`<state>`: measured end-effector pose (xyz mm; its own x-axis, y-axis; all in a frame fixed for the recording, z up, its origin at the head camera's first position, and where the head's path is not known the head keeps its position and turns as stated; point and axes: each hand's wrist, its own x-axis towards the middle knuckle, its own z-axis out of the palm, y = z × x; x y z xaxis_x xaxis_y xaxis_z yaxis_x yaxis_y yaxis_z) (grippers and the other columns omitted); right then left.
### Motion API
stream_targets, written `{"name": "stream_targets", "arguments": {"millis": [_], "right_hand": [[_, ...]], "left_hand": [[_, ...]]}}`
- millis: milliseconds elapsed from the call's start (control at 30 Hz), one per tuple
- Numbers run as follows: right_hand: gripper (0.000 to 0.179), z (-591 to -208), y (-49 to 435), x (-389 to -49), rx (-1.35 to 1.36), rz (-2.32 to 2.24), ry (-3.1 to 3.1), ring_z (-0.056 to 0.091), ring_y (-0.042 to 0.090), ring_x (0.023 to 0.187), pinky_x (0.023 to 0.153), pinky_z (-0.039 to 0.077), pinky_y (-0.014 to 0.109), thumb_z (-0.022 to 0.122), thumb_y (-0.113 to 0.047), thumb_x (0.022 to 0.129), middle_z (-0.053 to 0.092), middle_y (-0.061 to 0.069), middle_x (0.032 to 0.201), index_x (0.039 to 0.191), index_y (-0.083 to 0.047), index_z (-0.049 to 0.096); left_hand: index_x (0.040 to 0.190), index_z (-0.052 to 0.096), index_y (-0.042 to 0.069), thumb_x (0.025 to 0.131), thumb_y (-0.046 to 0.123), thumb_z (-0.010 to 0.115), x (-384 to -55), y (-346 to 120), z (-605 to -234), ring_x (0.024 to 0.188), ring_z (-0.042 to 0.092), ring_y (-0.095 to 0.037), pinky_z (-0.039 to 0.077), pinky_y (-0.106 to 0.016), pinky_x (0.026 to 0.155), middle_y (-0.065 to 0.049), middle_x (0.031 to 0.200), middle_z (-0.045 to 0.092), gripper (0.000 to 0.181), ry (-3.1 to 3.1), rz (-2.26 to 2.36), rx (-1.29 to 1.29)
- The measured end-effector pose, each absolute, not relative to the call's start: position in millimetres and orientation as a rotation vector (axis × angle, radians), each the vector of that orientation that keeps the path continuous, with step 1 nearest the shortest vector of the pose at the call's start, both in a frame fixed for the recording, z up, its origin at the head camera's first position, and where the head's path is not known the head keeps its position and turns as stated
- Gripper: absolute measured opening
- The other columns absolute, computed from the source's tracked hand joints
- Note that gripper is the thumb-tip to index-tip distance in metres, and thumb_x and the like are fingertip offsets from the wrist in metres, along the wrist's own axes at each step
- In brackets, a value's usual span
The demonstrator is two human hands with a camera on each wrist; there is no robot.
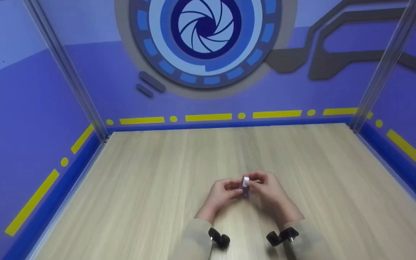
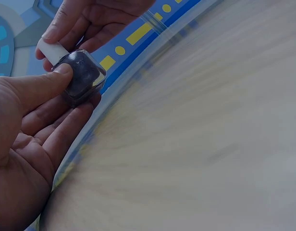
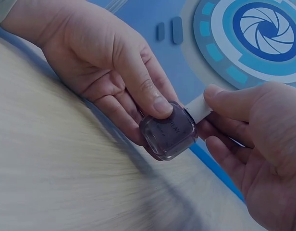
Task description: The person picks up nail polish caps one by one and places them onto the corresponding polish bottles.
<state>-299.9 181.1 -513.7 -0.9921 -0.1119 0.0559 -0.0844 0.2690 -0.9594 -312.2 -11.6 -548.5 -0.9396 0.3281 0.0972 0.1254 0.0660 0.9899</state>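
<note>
A small nail polish bottle (image 3: 169,137) of clear glass with dark purple-grey polish and a white cap (image 1: 246,181) is held between both hands over the table. My left hand (image 1: 221,195) pinches the glass body, thumb on its front face and fingers behind, as the left wrist view shows. With thumb and fingers my right hand (image 1: 268,190) grips the white cap (image 3: 198,108). The cap sits on the bottle's neck. Faint lettering shows on the glass in the right wrist view.
A light wood-grain table (image 1: 139,187) lies beneath the hands. Blue-purple panels (image 1: 96,79) with yellow dashes wall it in at the back and both sides, with clear corner posts (image 1: 67,68). Black wrist mounts (image 1: 219,239) sit on both sleeves.
</note>
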Motion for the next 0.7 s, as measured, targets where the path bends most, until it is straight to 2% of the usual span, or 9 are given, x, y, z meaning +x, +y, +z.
{"name": "stream_targets", "arguments": {"millis": [267,700], "right_hand": [[0.012,-516.1,179.6,-301.4,-0.150,-1.900,2.485,0.066,0.018,0.096,0.086,0.055,0.024,0.074,-0.008,0.091,0.072,0.009,0.103,0.102,-0.005,0.075],[0.013,-516.9,176.7,-303.7,-0.081,-1.907,2.530,0.065,0.017,0.092,0.081,0.054,0.021,0.078,-0.009,0.088,0.070,0.009,0.099,0.098,-0.003,0.073]], "left_hand": [[0.116,0.071,-0.006,0.090,0.000,0.075,-312.6,-11.7,-549.4,0.109,0.074,-0.029,0.061,-0.029,0.092,-0.022,0.117,0.075,0.027,2.150,2.021,0.475],[0.115,0.073,-0.003,0.091,-0.001,0.073,-311.2,-12.9,-546.3,0.108,0.075,-0.026,0.063,-0.030,0.089,-0.019,0.116,0.076,0.024,2.133,2.007,0.483]]}}
